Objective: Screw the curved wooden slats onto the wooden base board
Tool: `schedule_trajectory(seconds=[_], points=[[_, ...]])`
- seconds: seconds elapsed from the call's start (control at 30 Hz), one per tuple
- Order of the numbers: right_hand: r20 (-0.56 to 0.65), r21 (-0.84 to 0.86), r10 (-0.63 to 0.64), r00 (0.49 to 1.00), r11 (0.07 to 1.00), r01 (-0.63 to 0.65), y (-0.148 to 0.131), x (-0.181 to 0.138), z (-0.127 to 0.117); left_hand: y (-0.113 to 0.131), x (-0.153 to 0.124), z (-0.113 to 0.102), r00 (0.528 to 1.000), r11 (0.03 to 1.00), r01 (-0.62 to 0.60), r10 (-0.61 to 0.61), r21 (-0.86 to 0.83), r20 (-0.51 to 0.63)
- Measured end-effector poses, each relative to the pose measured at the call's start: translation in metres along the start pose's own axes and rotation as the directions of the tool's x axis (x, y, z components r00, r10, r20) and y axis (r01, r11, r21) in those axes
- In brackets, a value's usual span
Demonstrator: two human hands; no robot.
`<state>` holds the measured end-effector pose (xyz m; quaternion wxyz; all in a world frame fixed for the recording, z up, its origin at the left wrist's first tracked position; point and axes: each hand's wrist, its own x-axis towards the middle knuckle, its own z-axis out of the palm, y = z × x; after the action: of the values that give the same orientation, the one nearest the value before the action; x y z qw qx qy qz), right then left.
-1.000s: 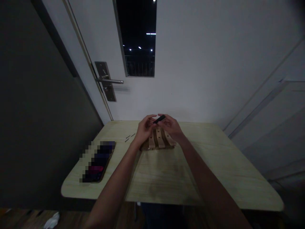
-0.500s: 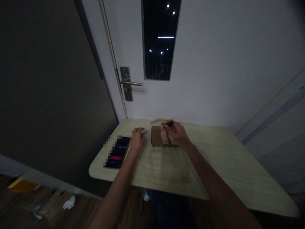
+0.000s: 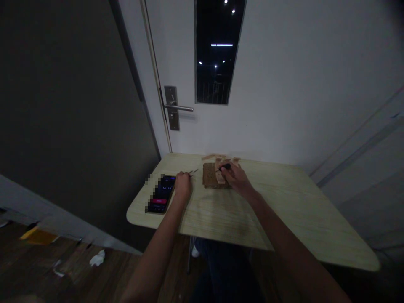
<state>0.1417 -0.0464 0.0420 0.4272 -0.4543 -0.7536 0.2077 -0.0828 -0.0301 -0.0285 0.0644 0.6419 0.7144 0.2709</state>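
Observation:
A brown wooden block point(image 3: 209, 175) lies on the table, with pale wood strips point(image 3: 220, 178) across its right part. My right hand point(image 3: 237, 178) is closed round the black handle of a small screwdriver point(image 3: 226, 166), its thin end pointing left over the strips. To the left of the block, my left hand point(image 3: 183, 184) rests on the table with its fingers curled in. Thin dark slivers point(image 3: 193, 171), perhaps screws or nails, show at its fingertips; whether they are gripped is hard to see.
A phone point(image 3: 161, 194) with a lit screen lies left of my left hand. Loose wood strips point(image 3: 214, 156) sit behind the block. The table point(image 3: 303, 210) stands against a white door with a metal handle point(image 3: 181, 108). Crumpled white paper point(image 3: 97, 258) is on the floor.
The whole view has shifted slightly. My left hand's fingers have curled in from a more stretched pose. My right hand stays at the strips with the screwdriver.

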Motion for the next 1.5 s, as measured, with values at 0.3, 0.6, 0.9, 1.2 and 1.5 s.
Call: schedule_trajectory(seconds=[0.3,0.6,0.9,1.2,1.5], points=[[0.032,0.005,0.059,0.998,0.998,-0.060,0.012,0.013,-0.005,0.032,0.007,-0.011,0.994,0.952,-0.109,0.110,-0.285,-0.013],[-0.080,0.044,0.096,0.992,0.995,-0.093,0.022,0.022,-0.017,0.071,0.017,-0.008,0.926,0.825,-0.337,0.376,-0.454,-0.003],[-0.089,0.150,0.091,0.992,0.986,-0.077,0.028,0.025,-0.014,0.077,0.019,0.003,0.879,0.724,-0.423,0.473,-0.545,-0.054],[-0.064,0.124,0.084,0.994,0.989,-0.076,0.023,0.024,-0.019,0.079,0.017,0.010,0.869,0.753,-0.414,0.495,-0.511,0.026],[-0.058,0.211,0.074,0.996,0.976,-0.060,0.022,0.030,-0.013,0.074,0.016,0.011,0.886,0.743,-0.371,0.464,-0.557,0.029]])
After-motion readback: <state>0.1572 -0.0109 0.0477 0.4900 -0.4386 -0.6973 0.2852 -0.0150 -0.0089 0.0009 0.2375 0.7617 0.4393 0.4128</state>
